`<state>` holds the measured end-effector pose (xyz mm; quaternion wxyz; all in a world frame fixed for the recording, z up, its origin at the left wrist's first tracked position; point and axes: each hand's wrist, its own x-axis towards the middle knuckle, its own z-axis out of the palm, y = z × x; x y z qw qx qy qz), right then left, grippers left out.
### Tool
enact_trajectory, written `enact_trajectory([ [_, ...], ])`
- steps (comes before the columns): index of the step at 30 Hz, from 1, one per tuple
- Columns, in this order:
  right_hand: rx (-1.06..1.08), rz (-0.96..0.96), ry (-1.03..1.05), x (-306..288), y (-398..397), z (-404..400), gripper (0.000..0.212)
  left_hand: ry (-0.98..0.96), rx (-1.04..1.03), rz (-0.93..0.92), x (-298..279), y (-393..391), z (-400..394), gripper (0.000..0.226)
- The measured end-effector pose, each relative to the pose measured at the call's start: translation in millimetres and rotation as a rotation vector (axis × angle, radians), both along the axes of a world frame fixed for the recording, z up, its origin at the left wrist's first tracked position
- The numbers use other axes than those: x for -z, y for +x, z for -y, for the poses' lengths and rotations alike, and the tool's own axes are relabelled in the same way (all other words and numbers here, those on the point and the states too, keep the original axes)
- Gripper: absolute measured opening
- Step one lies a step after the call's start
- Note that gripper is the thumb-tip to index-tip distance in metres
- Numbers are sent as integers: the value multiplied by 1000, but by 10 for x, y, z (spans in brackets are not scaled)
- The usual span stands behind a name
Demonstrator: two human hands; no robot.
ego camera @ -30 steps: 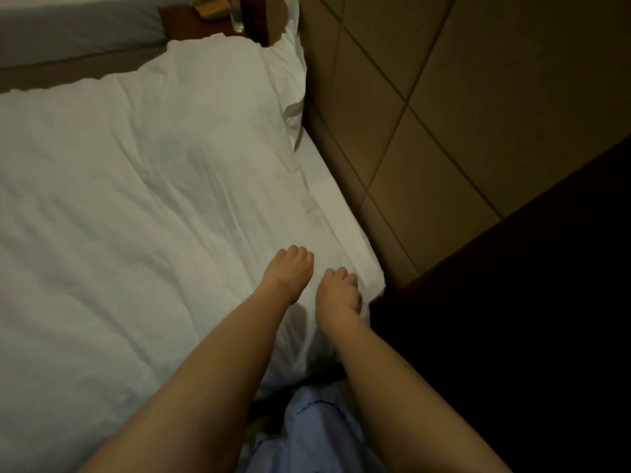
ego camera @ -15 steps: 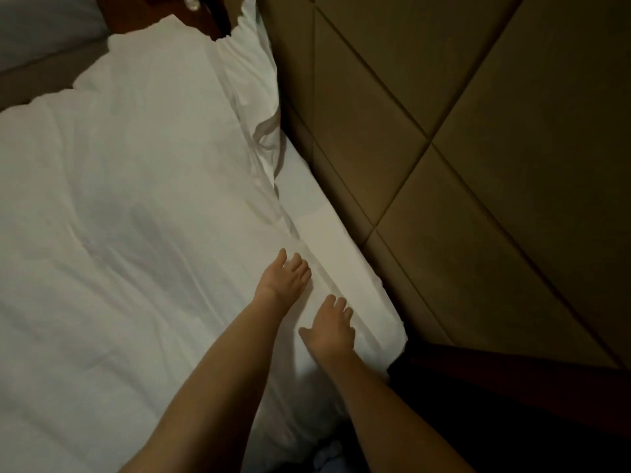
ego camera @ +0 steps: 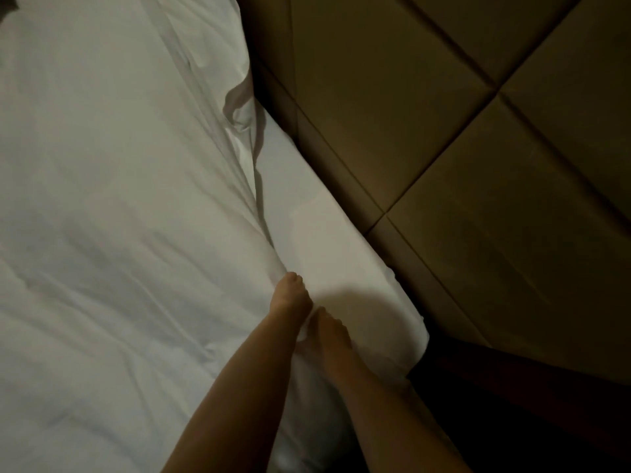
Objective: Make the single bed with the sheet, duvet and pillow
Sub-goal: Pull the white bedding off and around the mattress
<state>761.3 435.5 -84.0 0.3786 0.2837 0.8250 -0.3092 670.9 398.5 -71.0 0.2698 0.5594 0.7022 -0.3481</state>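
Head view: the white duvet covers most of the bed, its rumpled edge running along the head end, where a strip of flat sheet shows beside the padded wall panels. The pillow seems to lie under the duvet's top corner — the dim light makes that hard to confirm. Both hands sit at the duvet's near corner: the left hand has its fingers curled into the cloth edge, and the right hand bunches a fold just beside it.

The duvet looks soft, light and bulky — it will sag and crease rather than slide stiffly. Holding it at the hem and corner, hands spread apart, should give the best control.
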Motion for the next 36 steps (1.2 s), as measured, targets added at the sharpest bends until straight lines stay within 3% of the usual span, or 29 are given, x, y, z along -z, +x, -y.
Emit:
enact_trajectory([
  [2, -19, -32, 13, -97, 43, 21, 42, 23, -11, 8, -27, 16, 46, 26],
  [5, -23, -64, 122, -233, 112, 27, 29, 158, -53, 45, -119, 29, 74, 31],
  [14, 141, -135, 111, -505, 273, 104, 28, 150, 5, -34, -551, -172, 211, 28],
  [16, 108, -186, 136, -588, 321, 141, 28, 131, -48, -55, -677, -170, 227, 28],
  [19, 9, -225, 182, -755, 332, 132, 25, 125, 73, -104, -824, -117, 308, 24],
  [21, -29, -231, 193, -889, 309, 39, 26, 137, 43, -104, -975, -112, 317, 24],
  [26, -67, -336, 233, -1393, 284, -341, 18, 172, 61, -151, -1626, -138, -21, 25],
  [31, -145, -450, 302, -2090, 251, -710, 24, 148, 121, -246, -2396, -131, -424, 27],
  [36, -142, -561, 447, -2570, -34, -933, 27, 354, 130, -455, -2858, -356, -563, 25],
])
